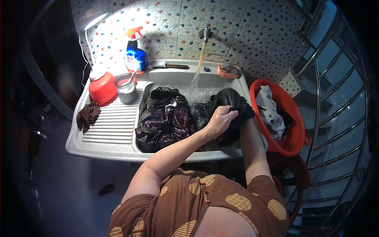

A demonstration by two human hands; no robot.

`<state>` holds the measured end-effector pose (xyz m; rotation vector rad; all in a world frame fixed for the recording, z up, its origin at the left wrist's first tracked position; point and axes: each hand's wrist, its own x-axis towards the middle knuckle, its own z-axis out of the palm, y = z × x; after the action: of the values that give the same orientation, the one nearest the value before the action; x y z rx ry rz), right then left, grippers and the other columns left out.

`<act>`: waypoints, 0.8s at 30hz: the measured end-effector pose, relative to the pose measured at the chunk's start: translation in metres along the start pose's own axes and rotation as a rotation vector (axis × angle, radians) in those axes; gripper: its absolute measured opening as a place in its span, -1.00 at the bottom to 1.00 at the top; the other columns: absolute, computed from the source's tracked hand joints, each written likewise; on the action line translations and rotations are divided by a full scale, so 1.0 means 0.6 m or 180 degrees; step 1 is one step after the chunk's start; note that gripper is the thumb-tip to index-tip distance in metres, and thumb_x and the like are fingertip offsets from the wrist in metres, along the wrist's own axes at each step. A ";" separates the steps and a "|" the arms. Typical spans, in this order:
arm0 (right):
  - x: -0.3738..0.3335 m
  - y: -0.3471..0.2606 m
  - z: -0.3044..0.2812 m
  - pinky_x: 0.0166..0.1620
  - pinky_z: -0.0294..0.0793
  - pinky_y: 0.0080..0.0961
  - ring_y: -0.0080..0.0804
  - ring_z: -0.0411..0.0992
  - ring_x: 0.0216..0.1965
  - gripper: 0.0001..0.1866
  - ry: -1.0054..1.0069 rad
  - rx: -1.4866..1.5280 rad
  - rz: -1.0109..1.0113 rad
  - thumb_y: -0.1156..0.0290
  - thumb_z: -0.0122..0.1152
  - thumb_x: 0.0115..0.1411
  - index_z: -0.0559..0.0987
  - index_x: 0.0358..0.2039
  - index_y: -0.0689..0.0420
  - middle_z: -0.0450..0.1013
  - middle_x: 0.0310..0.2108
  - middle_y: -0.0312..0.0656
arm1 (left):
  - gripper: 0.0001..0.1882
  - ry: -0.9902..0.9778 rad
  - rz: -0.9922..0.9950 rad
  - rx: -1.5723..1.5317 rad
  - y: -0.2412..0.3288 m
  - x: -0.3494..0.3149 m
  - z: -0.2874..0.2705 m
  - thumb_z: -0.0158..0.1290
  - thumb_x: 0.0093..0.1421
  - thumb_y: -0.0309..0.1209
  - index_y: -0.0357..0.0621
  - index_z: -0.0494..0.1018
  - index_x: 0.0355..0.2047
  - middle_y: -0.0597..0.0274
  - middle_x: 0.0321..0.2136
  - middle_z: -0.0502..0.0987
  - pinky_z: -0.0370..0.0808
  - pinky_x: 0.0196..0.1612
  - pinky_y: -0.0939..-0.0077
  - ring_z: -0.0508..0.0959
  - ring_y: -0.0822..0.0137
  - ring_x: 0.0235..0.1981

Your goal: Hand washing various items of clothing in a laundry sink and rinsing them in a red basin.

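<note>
We're at the grey sink (118,130), basin full: patterned dark garment (164,122) soaking left, black garment (231,106) right, under the tap stream (196,77). Left hand (221,118) is clenched on the black garment; right hand sits hidden under it, grip can't be told. Best to keep the bunched cloth low under the stream, so splash stays off the red basin (294,138).
</note>
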<state>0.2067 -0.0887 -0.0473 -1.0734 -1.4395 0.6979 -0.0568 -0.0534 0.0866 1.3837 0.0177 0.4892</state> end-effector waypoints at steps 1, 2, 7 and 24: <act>-0.012 -0.012 -0.030 0.26 -0.02 -0.37 -0.35 0.08 0.20 -0.54 0.0017 0.0116 0.0013 0.26 -0.21 0.26 0.19 0.15 0.13 0.16 0.14 -0.14 | -0.77 -0.0014 -0.0006 0.0004 0.005 0.001 0.004 -0.05 0.22 -0.40 -0.39 0.45 -0.36 0.41 -0.53 0.45 0.36 -0.40 0.66 0.36 0.63 -0.49; -0.014 -0.009 -0.031 0.26 -0.02 -0.37 -0.36 0.08 0.20 -0.54 0.0024 0.0243 0.0024 0.25 -0.21 0.27 0.19 0.15 0.13 0.16 0.14 -0.14 | -0.77 -0.0069 0.0180 0.0111 0.016 0.002 0.005 -0.05 0.22 -0.40 -0.39 0.46 -0.35 0.41 -0.51 0.46 0.36 -0.39 0.67 0.37 0.62 -0.48; 0.040 0.038 0.055 0.26 -0.02 -0.38 -0.36 0.07 0.20 -0.54 0.0095 0.0803 0.0065 0.25 -0.22 0.27 0.19 0.15 0.13 0.16 0.14 -0.14 | -0.77 -0.0305 0.0164 0.0226 0.006 0.014 -0.005 -0.04 0.20 -0.41 -0.40 0.47 -0.34 0.37 -0.49 0.50 0.39 -0.34 0.66 0.41 0.61 -0.44; -0.011 0.129 0.193 0.26 -0.01 -0.43 -0.39 0.07 0.20 -0.54 0.0024 0.2840 0.0290 0.24 -0.23 0.29 0.18 0.16 0.13 0.14 0.16 -0.16 | -0.76 -0.0290 -0.0422 0.0914 -0.033 -0.005 -0.037 0.00 0.16 -0.41 -0.43 0.47 -0.36 0.31 -0.50 0.50 0.39 -0.35 0.58 0.42 0.57 -0.43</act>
<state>0.1110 -0.0454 -0.1389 -0.4322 -0.8959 1.2382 -0.0598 -0.0355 0.0628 1.6730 0.1086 0.3202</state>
